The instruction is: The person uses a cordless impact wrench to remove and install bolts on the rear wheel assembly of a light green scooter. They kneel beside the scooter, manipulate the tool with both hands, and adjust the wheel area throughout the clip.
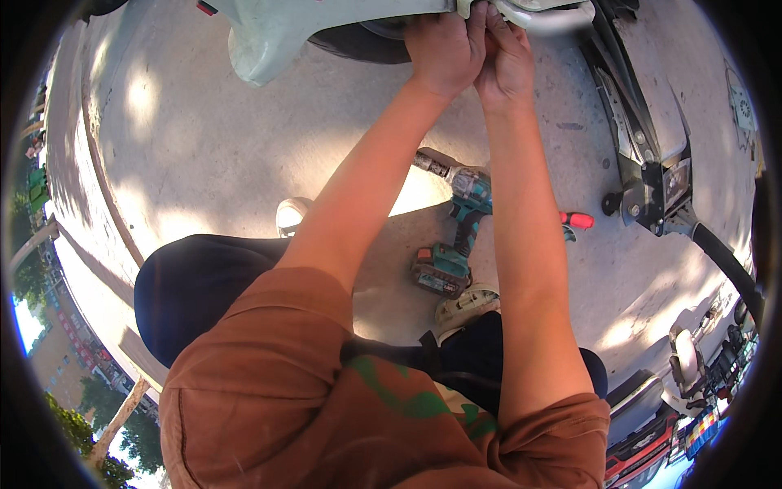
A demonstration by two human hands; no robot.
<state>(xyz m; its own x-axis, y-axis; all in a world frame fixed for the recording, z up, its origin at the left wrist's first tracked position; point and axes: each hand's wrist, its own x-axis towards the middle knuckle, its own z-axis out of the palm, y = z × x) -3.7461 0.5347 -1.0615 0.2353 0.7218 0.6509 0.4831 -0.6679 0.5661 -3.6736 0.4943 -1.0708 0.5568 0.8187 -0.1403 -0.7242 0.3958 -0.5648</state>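
Both arms reach forward to the lower edge of a pale grey-green vehicle body panel (pixel 273 37) at the top of the view. My left hand (pixel 445 53) is closed with its fingertips up at the panel's edge. Right beside it, nearly touching, my right hand (pixel 507 69) is closed too, its thumb and fingers pinched together. What the fingertips hold is too small and hidden to make out. Under the panel, left of my hands, shows part of a dark tyre (pixel 358 46). A pale curved tube-like part (pixel 558 18) extends just right of my right hand.
On the concrete ground (pixel 204 122) between my arms lies a teal cordless impact wrench (pixel 468 204) with its battery (pixel 441 270). A red-handled tool (pixel 577 220) lies right of my right forearm. A black floor jack (pixel 648 183) stands on the right. Parked vehicles (pixel 717 367) fill the lower right.
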